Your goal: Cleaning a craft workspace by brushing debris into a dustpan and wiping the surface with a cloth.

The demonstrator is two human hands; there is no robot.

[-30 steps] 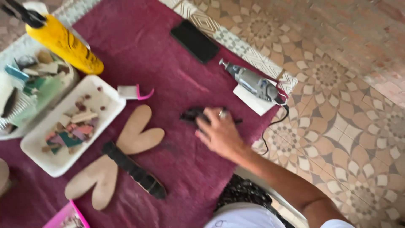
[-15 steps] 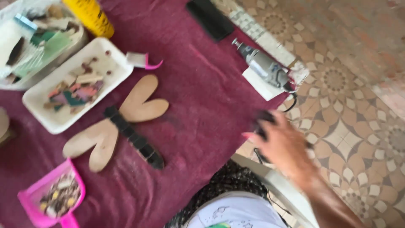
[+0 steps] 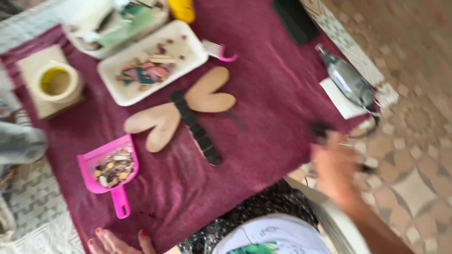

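Since half a second ago, my right hand has slid further off the table's right edge and the view has swung down, so my left hand now pokes in at the bottom. It's blurry, but the right fingers look clenched around a small dark tool, which sticks up and left out of my fist just past the maroon cloth's edge; what kind of tool, I can't tell. Left hand lies flat near the cloth's front edge, fingers spread, gripping nothing. The wooden dragonfly cutout lies up and left of my right hand, well apart from it, its dark tiled body running diagonally from upper left down toward me. Right hand is the nearer one. The pink scoop of chips sits just above my left hand, and the grey rotary tool lies right above my right.
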